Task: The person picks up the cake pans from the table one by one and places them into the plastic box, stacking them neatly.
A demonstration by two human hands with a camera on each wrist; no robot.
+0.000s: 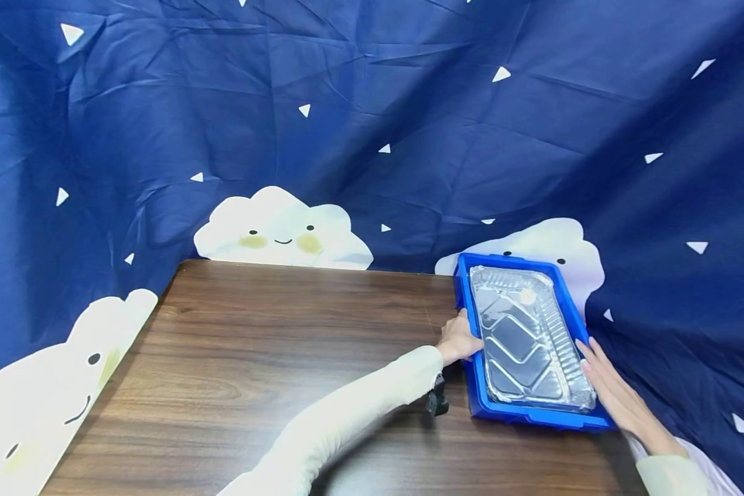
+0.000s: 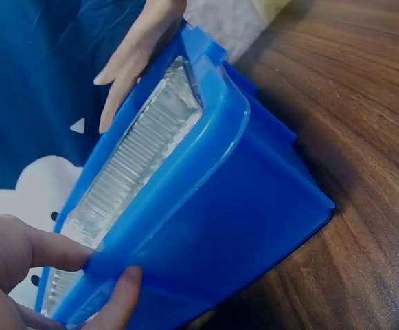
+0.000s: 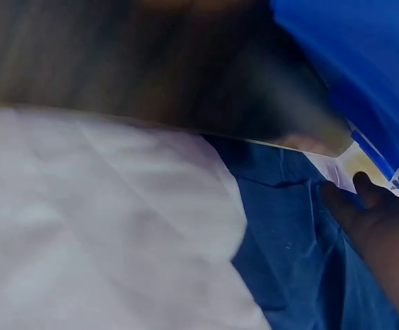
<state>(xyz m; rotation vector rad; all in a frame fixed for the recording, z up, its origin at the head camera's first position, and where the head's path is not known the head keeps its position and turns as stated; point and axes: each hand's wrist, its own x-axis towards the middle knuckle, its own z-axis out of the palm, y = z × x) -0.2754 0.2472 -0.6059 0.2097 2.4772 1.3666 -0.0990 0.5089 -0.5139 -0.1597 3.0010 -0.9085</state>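
A blue plastic bin [image 1: 514,415] stands at the right end of the wooden table, a silver foil tray [image 1: 521,337] lying in it. My left hand [image 1: 459,337] grips the bin's left rim, and in the left wrist view its thumb and a finger [image 2: 120,299] pinch the wall from both sides. At the opposite rim, my right hand [image 1: 623,399] rests with its fingers straight against the edge. The right wrist view is dark and shows only part of that hand [image 3: 384,234] beside the bin's wall [image 3: 371,62].
The brown wooden table [image 1: 242,344] stretches out to the left of the bin. Behind it hangs a dark blue cloth [image 1: 347,103] with white triangles and smiling clouds. Close to the right hand, the table's edge meets the cloth.
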